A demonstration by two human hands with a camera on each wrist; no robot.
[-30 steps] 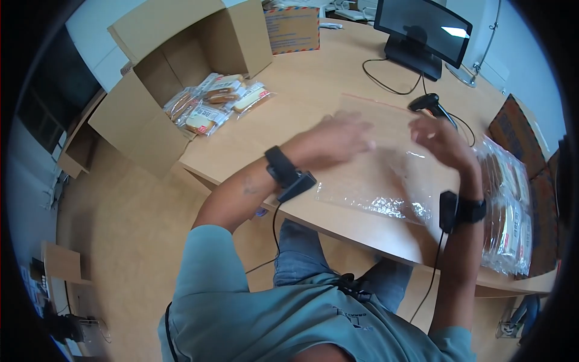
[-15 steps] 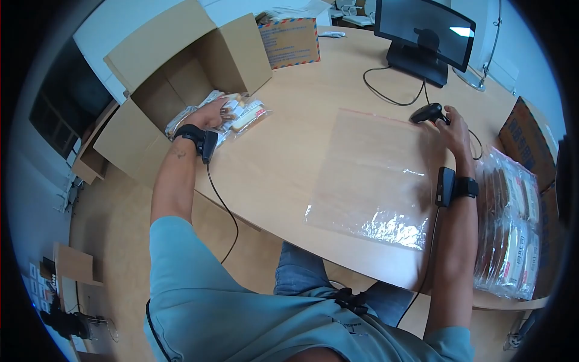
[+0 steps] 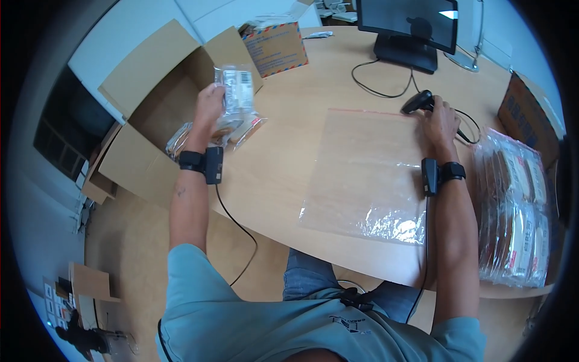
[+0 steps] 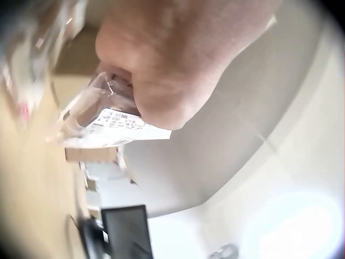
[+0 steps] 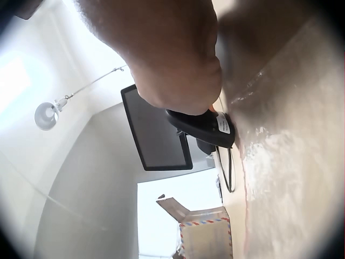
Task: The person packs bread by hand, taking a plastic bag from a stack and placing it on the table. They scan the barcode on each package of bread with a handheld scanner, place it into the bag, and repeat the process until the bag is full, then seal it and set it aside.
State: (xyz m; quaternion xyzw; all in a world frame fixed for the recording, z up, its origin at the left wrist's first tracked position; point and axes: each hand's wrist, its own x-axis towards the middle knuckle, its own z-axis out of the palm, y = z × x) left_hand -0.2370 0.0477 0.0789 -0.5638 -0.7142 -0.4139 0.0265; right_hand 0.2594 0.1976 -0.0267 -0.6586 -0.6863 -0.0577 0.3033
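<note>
My left hand (image 3: pixel 209 108) grips a clear-wrapped packet (image 3: pixel 239 90) by its side, raised near the mouth of the open cardboard box. A white label with printing and a barcode faces up on it; in the left wrist view the label (image 4: pixel 116 128) shows below the fingers. More wrapped packets (image 3: pixel 246 130) lie under it at the box opening. On the right side of the table, my right hand (image 3: pixel 442 123) is wrapped around the handle of a black barcode scanner (image 3: pixel 416 102). A large clear plastic bag (image 3: pixel 362 175) lies flat between the hands.
The open cardboard box (image 3: pixel 136 154) lies on its side at the left. A bagged stack of packets (image 3: pixel 512 223) stands at the right edge beside another carton (image 3: pixel 523 111). At the back are a monitor (image 3: pixel 410 27) with a looping cable and a striped-edge box (image 3: pixel 277 49).
My left hand moved from over the bag to the packets at the box and lifted one. My right hand went to the scanner and took hold of its handle.
</note>
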